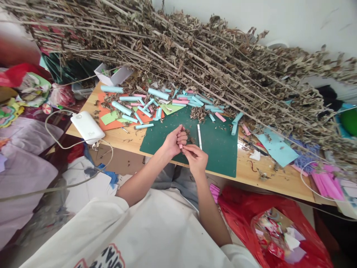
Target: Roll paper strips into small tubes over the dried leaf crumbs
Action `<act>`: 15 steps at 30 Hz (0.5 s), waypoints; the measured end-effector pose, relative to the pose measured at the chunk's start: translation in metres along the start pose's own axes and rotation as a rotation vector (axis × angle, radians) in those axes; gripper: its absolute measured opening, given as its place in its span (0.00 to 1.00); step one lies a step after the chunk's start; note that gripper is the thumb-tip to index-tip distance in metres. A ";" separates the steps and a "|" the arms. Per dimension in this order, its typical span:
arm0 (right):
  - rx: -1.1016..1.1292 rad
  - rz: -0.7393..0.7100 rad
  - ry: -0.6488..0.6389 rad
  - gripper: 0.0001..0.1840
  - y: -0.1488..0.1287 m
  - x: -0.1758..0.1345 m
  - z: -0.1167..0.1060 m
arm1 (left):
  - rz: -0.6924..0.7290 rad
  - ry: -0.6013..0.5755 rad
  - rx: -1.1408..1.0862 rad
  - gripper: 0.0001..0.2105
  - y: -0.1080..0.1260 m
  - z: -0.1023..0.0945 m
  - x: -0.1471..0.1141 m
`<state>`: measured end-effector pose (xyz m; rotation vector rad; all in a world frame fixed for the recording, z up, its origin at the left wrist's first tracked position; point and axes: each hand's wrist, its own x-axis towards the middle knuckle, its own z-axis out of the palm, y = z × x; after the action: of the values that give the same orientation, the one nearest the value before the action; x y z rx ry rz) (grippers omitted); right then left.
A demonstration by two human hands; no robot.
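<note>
My left hand (173, 143) is curled round a small pink paper roll (181, 146), and only one end of it shows below the fingers. At that end, the thumb and forefinger of my right hand (196, 158) are pinched together, touching the roll. Both hands are over the near edge of a dark green cutting mat (220, 152). Just beyond my right hand a thin white stick (199, 137) lies on the mat. Dry leaf crumbs are scattered near my fingers. Several blue paper rolls (158, 93) and pink ones lie behind the mat.
A heap of dried leafy stalks (178, 52) spans the table's back. A white power bank (87, 127) with a cable sits at the left. To the right are a blue paper sheet (279, 147), a dark pen (255, 147) and pink strips (327, 182). A red bag (237, 204) of scraps stands below.
</note>
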<state>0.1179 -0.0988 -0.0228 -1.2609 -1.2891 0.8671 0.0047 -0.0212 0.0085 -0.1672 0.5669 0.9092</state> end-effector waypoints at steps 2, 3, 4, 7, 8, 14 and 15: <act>-0.052 -0.032 0.003 0.04 -0.002 0.000 0.000 | 0.024 0.014 -0.006 0.13 -0.003 0.002 0.000; -0.102 -0.065 0.003 0.04 -0.004 0.000 0.000 | 0.044 0.021 -0.008 0.13 -0.004 0.002 0.000; -0.157 -0.108 0.006 0.05 -0.006 0.000 0.000 | 0.065 0.027 -0.004 0.14 -0.006 0.003 0.000; -0.305 -0.268 0.053 0.06 -0.010 -0.002 0.000 | 0.130 0.045 0.042 0.15 -0.011 0.005 0.001; -0.338 -0.315 0.071 0.07 -0.010 -0.003 0.000 | 0.148 0.052 0.066 0.16 -0.013 0.005 0.001; -0.371 -0.386 0.164 0.05 -0.006 -0.007 0.005 | 0.281 0.074 0.171 0.19 -0.024 0.005 0.003; -0.350 -0.355 0.185 0.04 -0.005 -0.008 0.006 | 0.296 0.072 0.182 0.18 -0.025 0.005 0.002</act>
<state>0.1098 -0.1059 -0.0208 -1.2903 -1.4961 0.2731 0.0273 -0.0331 0.0090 0.0505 0.7506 1.1349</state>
